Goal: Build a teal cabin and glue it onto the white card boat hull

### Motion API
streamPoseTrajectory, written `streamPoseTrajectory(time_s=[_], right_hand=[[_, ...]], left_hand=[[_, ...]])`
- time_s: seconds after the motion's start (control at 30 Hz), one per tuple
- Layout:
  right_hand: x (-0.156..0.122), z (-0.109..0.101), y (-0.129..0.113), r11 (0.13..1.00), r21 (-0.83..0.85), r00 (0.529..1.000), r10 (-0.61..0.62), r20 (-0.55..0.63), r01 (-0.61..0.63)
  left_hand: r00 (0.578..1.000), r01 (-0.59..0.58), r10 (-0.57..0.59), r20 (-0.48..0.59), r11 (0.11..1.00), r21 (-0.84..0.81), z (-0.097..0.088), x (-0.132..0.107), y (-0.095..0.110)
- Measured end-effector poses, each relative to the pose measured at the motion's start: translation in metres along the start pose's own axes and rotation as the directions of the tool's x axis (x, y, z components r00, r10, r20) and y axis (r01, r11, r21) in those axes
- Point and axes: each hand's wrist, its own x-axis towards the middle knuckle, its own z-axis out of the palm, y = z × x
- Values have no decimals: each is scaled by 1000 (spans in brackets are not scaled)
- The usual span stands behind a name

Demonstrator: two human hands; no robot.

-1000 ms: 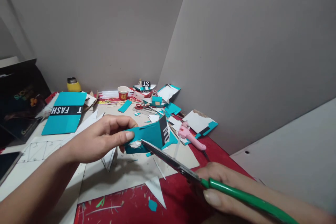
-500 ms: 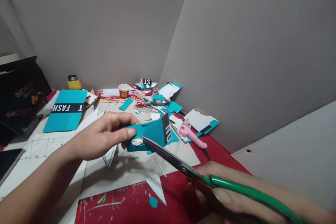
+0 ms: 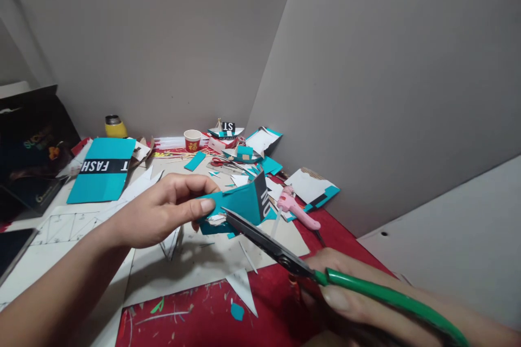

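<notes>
My left hand (image 3: 163,210) pinches a teal piece of card (image 3: 238,204) with a black band and white letters, holding it up over the table. In my right hand (image 3: 350,295) are green-handled scissors (image 3: 325,276), fingers closed round the handles. Their dark blades (image 3: 264,244) reach up and left, the tips touching the lower edge of the teal card.
A pink glue gun (image 3: 299,210) lies right of the card. Teal and white offcuts, red scissors (image 3: 222,162) and a small card boat (image 3: 226,131) clutter the back. A red paper cup (image 3: 192,141), a yellow flask (image 3: 115,127) and a teal folder (image 3: 101,169) stand left. Grey boards wall the corner.
The scissor blades have slid slightly further along the card's lower edge. The left hand has tilted the card a little.
</notes>
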Motion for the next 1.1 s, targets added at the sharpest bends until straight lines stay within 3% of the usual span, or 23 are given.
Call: streamPoseTrajectory(time_s=[0.13, 0.5, 0.73, 0.87, 1.1], right_hand=[[-1, 3, -1, 997, -40, 998, -64, -13, 63], [10, -6, 2, 965, -151, 971, -191, 146, 213], [8, -11, 4, 974, -162, 969, -122, 216, 159], [11, -14, 6, 964, -184, 954, -142, 263, 194], [9, -21, 1, 935, -309, 968, -102, 231, 172]], left_hand=[[998, 22, -22, 54, 1000, -7, -1, -1, 0], [979, 102, -106, 173, 994, 30, -4, -4, 4], [969, 122, -130, 209, 991, 50, -6, -6, 4], [959, 132, -143, 244, 989, 59, -7, -5, 3], [951, 133, -145, 272, 989, 61, -9, -6, 1]])
